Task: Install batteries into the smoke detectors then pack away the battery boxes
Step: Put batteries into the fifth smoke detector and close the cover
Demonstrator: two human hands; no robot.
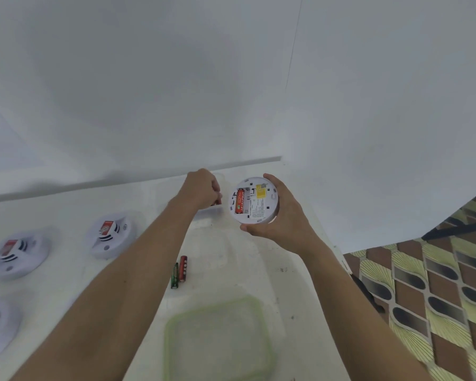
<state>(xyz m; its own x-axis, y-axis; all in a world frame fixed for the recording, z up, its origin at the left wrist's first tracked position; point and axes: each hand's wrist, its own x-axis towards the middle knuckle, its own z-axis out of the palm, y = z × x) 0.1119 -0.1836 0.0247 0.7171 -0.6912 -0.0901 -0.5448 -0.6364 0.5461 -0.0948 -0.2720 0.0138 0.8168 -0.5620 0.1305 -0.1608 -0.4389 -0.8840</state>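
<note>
White and smooth, the surface [259,270] carries a clear plastic box [210,213] where the left grip [202,189] pinches a red battery [218,202], while the right grip [283,218], curled wide, holds the round white smoke detector [259,206] just beside, its back upward.

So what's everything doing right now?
Held detector: back up, compartment open, one fitted battery inside.
Right hand: grips it.
Left hand: in clear box, pinching a new battery.
Loose batteries: two, lying on table.
Green-rimmed lid: off, lying flat.
Table detectors: face up.
</note>
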